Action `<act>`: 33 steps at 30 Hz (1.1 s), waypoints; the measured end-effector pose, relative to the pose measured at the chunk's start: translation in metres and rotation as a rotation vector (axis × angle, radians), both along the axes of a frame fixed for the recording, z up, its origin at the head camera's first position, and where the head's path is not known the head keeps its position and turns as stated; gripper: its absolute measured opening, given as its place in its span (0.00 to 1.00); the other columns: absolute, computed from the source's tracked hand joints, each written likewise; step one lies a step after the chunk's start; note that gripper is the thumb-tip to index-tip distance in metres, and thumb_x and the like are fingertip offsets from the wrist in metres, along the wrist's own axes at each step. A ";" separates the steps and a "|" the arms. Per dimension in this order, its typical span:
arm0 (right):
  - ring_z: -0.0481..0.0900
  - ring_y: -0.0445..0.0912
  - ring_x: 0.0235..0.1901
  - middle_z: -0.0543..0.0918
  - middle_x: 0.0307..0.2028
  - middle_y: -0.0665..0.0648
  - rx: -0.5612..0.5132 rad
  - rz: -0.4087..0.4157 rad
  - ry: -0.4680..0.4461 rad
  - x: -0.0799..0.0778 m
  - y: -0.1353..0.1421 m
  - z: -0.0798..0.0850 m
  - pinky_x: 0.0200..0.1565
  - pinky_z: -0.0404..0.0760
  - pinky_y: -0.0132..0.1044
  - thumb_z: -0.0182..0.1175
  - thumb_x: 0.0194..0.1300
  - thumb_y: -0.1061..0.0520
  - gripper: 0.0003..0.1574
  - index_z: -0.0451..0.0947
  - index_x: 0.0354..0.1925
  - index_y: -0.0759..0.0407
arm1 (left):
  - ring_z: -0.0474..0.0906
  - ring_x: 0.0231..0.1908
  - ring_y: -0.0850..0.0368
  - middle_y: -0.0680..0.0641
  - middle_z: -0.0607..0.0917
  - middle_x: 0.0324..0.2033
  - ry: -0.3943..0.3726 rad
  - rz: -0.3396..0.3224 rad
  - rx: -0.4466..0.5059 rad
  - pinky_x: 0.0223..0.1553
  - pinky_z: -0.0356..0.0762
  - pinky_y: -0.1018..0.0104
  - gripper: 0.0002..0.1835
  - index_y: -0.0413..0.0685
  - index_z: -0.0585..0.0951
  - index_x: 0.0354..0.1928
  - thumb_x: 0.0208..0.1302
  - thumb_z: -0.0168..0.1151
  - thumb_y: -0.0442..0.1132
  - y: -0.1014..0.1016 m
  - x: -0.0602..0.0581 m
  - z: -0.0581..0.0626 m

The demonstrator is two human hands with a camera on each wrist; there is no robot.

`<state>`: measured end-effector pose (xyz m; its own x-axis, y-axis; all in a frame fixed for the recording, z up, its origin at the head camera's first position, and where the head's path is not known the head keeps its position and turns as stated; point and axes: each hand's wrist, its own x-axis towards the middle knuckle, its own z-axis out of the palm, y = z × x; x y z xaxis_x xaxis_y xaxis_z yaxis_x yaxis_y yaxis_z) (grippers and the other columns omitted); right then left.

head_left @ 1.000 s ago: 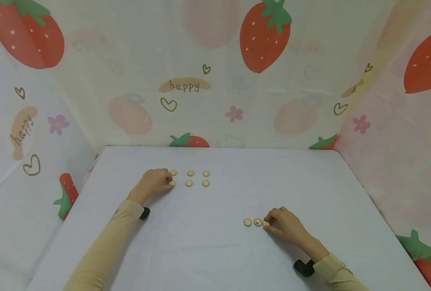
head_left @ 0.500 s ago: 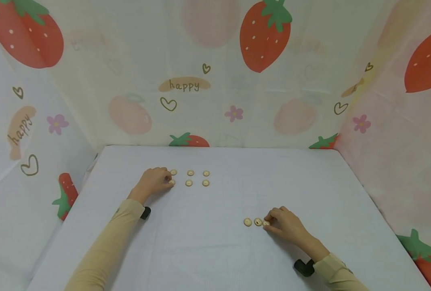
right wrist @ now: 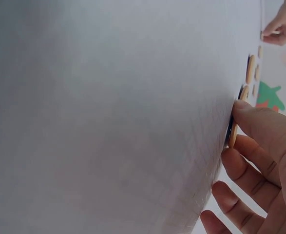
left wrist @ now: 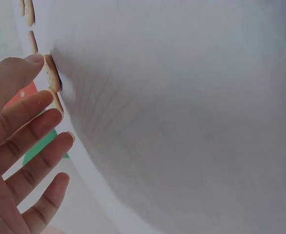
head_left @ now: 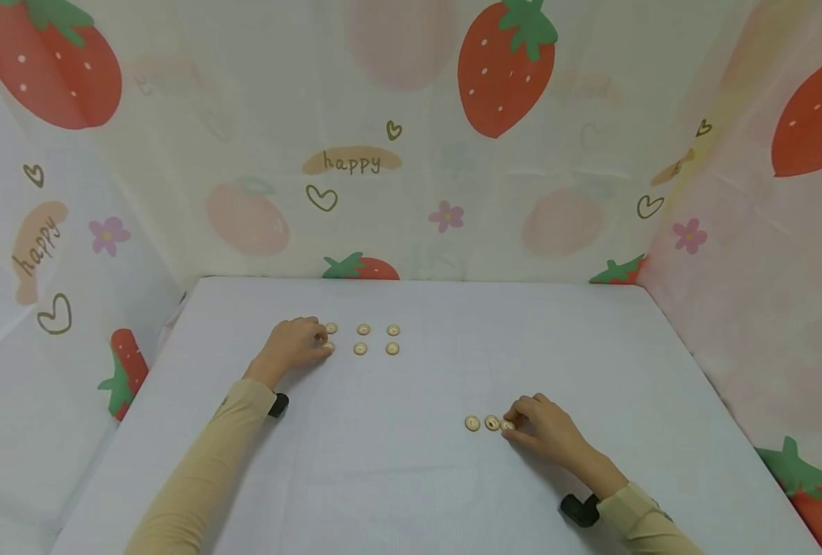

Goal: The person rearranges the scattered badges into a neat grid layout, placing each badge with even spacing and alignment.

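In the head view my left hand (head_left: pixel 291 345) is at the left end of two short rows of tan, round buttons. Its thumb and index finger lie on either side of the front-left button (left wrist: pixel 51 74), which rests flat on the table. Behind that one, close to the fingers, is the back-left button (head_left: pixel 330 328). Farther right and nearer, my right hand (head_left: pixel 548 433) pinches the rightmost button (right wrist: pixel 234 129) of a short row between thumb and index finger. The middle button (head_left: pixel 492 422) sits right beside it, and the left button (head_left: pixel 472 423) stands slightly apart.
Two buttons in the back row (head_left: pixel 364 329) and two in the front row (head_left: pixel 360 348) lie right of my left hand. A white cloth covers the table (head_left: pixel 383 493). Strawberry-printed curtains (head_left: pixel 411 208) enclose its back and sides. Each wrist carries a black camera (head_left: pixel 580 510).
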<state>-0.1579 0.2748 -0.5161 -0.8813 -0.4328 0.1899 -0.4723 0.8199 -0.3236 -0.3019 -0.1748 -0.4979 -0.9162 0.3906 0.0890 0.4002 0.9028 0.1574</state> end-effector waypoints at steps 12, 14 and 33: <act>0.69 0.36 0.31 0.79 0.30 0.41 0.003 -0.005 -0.012 0.000 0.000 0.001 0.33 0.72 0.33 0.68 0.52 0.49 0.11 0.79 0.33 0.50 | 0.79 0.35 0.52 0.51 0.82 0.34 0.055 -0.038 0.024 0.35 0.76 0.55 0.15 0.49 0.84 0.38 0.53 0.66 0.50 0.008 0.004 0.001; 0.69 0.36 0.31 0.79 0.30 0.42 0.002 -0.005 -0.010 0.000 0.000 0.001 0.33 0.72 0.32 0.68 0.52 0.49 0.11 0.79 0.33 0.50 | 0.79 0.36 0.51 0.51 0.82 0.34 0.063 -0.048 0.012 0.36 0.77 0.55 0.15 0.50 0.84 0.38 0.53 0.66 0.51 0.010 0.004 0.001; 0.69 0.36 0.31 0.79 0.29 0.41 -0.003 -0.027 -0.019 0.000 -0.001 0.001 0.34 0.72 0.33 0.69 0.51 0.49 0.12 0.79 0.33 0.50 | 0.79 0.41 0.50 0.50 0.83 0.39 0.124 -0.114 0.061 0.40 0.76 0.54 0.14 0.52 0.85 0.39 0.55 0.65 0.50 0.045 0.021 0.007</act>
